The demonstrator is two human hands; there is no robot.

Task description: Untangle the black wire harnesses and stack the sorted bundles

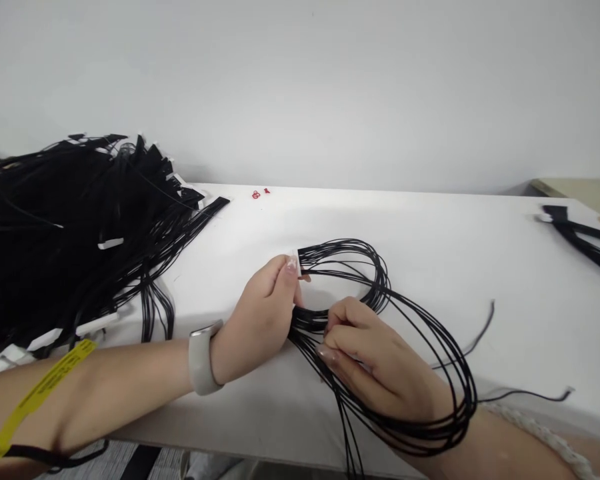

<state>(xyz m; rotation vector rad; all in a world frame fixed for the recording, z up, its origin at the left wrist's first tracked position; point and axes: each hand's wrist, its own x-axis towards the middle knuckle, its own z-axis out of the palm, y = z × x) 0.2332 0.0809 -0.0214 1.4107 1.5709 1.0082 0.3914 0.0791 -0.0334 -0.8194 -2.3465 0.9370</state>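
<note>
A looped bundle of thin black wires, a wire harness (pixel 380 293), spans both hands above the white table. My left hand (pixel 273 300) is closed on it, the thumb pressed on the white connector (pixel 295 262) where the wires come out. My right hand (pixel 375 360) is closed in a pinch at the lower strands; its fingertips are partly hidden among them. A large wire loop hangs around my right wrist, and a few loose ends trail toward the right and the table's front edge.
A large heap of black wire harnesses (pixel 70 227) with white connectors covers the table's left side. Small red pieces (pixel 256 195) lie near the back edge. Another black harness (pixel 575 233) rests at the far right. A yellow label (pixel 45 390) crosses my left forearm.
</note>
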